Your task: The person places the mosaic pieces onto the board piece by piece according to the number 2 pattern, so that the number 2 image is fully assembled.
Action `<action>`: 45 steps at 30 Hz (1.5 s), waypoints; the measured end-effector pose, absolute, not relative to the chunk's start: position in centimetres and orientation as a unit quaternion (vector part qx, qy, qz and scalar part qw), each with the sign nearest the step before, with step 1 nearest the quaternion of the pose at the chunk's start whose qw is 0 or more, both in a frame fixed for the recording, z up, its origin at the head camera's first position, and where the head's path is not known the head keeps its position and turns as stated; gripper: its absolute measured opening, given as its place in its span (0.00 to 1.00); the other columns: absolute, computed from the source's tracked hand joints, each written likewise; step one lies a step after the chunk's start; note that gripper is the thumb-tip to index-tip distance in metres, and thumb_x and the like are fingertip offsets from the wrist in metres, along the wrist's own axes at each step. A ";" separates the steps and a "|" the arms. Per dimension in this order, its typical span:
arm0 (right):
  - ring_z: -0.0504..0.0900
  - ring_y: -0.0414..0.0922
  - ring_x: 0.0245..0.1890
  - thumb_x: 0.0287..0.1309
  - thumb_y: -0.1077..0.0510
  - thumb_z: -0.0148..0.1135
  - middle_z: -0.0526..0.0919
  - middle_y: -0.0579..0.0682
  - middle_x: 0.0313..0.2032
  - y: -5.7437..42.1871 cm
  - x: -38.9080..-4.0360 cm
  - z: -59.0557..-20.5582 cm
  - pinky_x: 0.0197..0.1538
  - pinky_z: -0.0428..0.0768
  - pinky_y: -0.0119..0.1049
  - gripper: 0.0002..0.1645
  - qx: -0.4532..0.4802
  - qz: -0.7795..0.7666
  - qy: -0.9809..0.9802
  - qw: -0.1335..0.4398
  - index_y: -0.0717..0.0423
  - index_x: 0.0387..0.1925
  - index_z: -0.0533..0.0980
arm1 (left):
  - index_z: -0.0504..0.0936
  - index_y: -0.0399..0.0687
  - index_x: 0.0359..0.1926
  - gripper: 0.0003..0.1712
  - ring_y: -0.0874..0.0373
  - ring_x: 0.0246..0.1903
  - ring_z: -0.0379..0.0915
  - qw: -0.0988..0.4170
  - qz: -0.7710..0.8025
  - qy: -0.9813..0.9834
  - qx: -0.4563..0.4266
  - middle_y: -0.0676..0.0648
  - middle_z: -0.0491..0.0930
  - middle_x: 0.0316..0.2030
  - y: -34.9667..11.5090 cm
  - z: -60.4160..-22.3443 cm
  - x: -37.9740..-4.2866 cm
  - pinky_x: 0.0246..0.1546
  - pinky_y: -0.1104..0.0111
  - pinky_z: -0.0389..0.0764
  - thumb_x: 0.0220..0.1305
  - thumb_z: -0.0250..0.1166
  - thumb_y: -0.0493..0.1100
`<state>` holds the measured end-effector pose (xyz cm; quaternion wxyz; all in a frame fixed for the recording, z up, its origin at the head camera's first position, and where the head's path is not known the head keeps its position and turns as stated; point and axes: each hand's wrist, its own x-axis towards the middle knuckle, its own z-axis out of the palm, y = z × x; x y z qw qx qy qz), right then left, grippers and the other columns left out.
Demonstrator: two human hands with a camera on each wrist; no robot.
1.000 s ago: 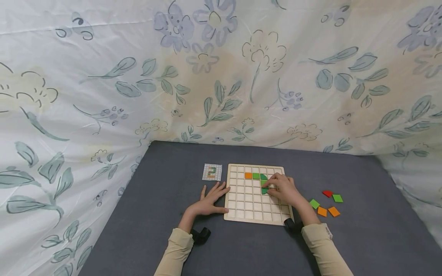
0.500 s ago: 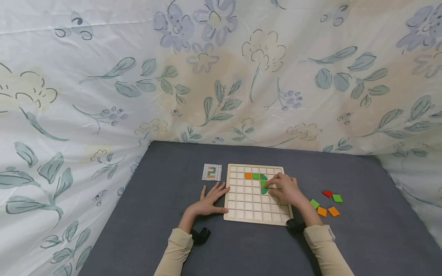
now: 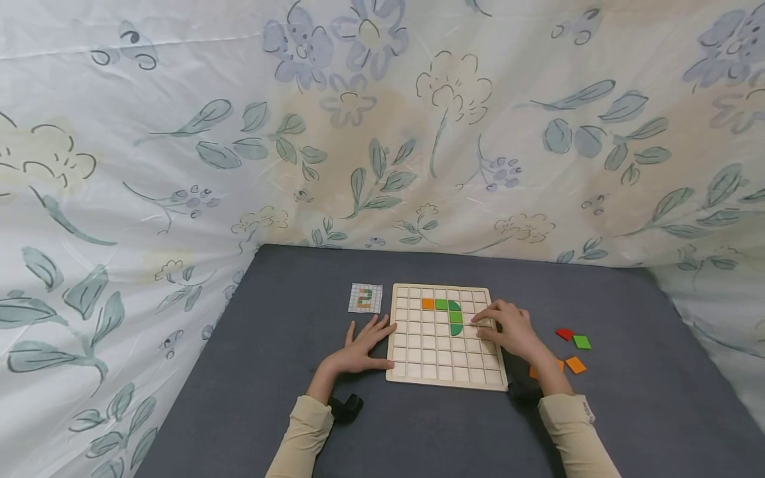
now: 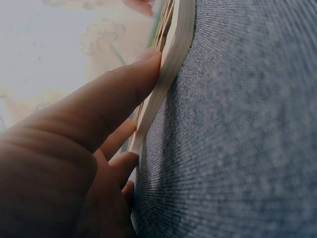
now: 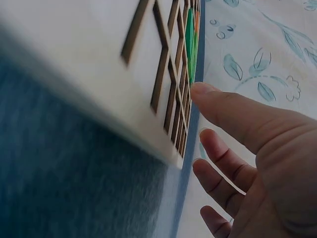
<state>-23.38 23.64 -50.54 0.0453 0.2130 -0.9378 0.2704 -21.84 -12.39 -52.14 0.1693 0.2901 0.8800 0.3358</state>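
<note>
A wooden grid board (image 3: 424,355) lies flat on the table. In its upper part sit an orange square tile (image 3: 427,303), a green square tile (image 3: 441,305) and a dark green rounded tile (image 3: 455,306). Below these come a second green square (image 3: 456,317) and another dark green rounded tile (image 3: 457,329). My left hand (image 3: 357,355) is spread, its thumb and fingertips against the board's left edge; the left wrist view shows the thumb (image 4: 119,91) touching that edge. My right hand (image 3: 512,330) hovers over the board's right side, fingers relaxed, nothing between them in the right wrist view.
Left of the board's top corner lies a small pattern card (image 3: 365,298). Loose tiles lie to the right: a red one (image 3: 564,334), a green one (image 3: 582,342) and an orange one (image 3: 576,364). My right wrist partly covers another orange tile (image 3: 533,373). Floral cloth (image 3: 382,133) hangs behind the table.
My right hand has drawn away from the green tiles toward the board's right edge, uncovering them. Its wrist now hides a loose green tile. The left hand has stayed in place.
</note>
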 end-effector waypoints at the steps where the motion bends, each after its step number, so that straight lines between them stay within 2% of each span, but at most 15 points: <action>1: 0.68 0.49 0.37 0.53 0.55 0.67 0.73 0.50 0.40 23.8 -23.3 -50.5 0.44 0.55 0.51 0.13 0.209 0.269 -0.939 0.042 0.45 0.42 0.81 | 0.49 0.55 0.73 0.46 0.49 0.72 0.27 0.171 0.334 0.881 0.289 0.47 0.39 0.73 -12.4 -52.1 -21.8 0.63 0.42 0.20 0.60 0.62 0.57; 7: 0.69 0.51 0.41 0.52 0.55 0.67 0.73 0.50 0.41 25.0 -23.2 -50.6 0.48 0.55 0.57 0.14 0.193 0.275 -0.941 0.034 0.46 0.43 0.81 | 0.49 0.56 0.73 0.45 0.50 0.72 0.27 0.170 0.335 0.881 0.289 0.47 0.39 0.73 -12.5 -52.1 -21.9 0.63 0.42 0.19 0.60 0.62 0.57; 21: 0.69 0.54 0.38 0.49 0.56 0.69 0.73 0.53 0.39 27.8 -22.5 -50.5 0.45 0.56 0.57 0.14 0.167 0.243 -0.953 0.067 0.48 0.42 0.82 | 0.49 0.56 0.73 0.45 0.50 0.72 0.27 0.169 0.337 0.879 0.291 0.47 0.39 0.73 -12.5 -52.1 -22.0 0.62 0.42 0.19 0.60 0.62 0.56; 27: 0.68 0.53 0.39 0.50 0.55 0.69 0.73 0.52 0.39 29.3 -22.1 -50.6 0.47 0.56 0.59 0.15 0.146 0.234 -0.959 0.065 0.45 0.43 0.82 | 0.49 0.55 0.73 0.45 0.49 0.72 0.27 0.168 0.336 0.879 0.292 0.47 0.40 0.73 -12.5 -52.2 -22.0 0.62 0.42 0.19 0.60 0.62 0.56; 31: 0.67 0.53 0.40 0.50 0.56 0.69 0.72 0.54 0.41 30.2 -21.7 -50.6 0.46 0.54 0.60 0.16 0.141 0.238 -0.959 0.061 0.47 0.44 0.81 | 0.49 0.57 0.73 0.45 0.51 0.72 0.26 0.170 0.334 0.881 0.289 0.49 0.39 0.73 -12.5 -52.3 -22.0 0.63 0.43 0.19 0.60 0.62 0.57; 36: 0.67 0.53 0.39 0.50 0.57 0.69 0.72 0.55 0.41 31.3 -21.1 -50.4 0.44 0.54 0.59 0.16 0.135 0.245 -0.957 0.070 0.49 0.44 0.81 | 0.49 0.58 0.73 0.45 0.52 0.72 0.26 0.172 0.334 0.881 0.287 0.50 0.39 0.73 -12.5 -52.4 -22.0 0.63 0.43 0.19 0.60 0.61 0.57; 40: 0.67 0.52 0.35 0.51 0.57 0.68 0.73 0.57 0.41 32.2 -20.6 -50.2 0.41 0.54 0.56 0.16 0.127 0.247 -0.958 0.069 0.50 0.45 0.81 | 0.49 0.58 0.73 0.45 0.51 0.72 0.26 0.172 0.335 0.881 0.287 0.49 0.39 0.73 -12.5 -52.5 -22.0 0.63 0.43 0.18 0.60 0.61 0.58; 45: 0.69 0.54 0.38 0.53 0.56 0.66 0.72 0.58 0.41 33.5 -20.1 -50.2 0.41 0.54 0.56 0.16 0.113 0.241 -0.962 0.064 0.50 0.46 0.81 | 0.49 0.58 0.73 0.45 0.51 0.72 0.26 0.170 0.336 0.880 0.290 0.49 0.39 0.73 -12.5 -52.5 -21.9 0.63 0.43 0.18 0.60 0.61 0.57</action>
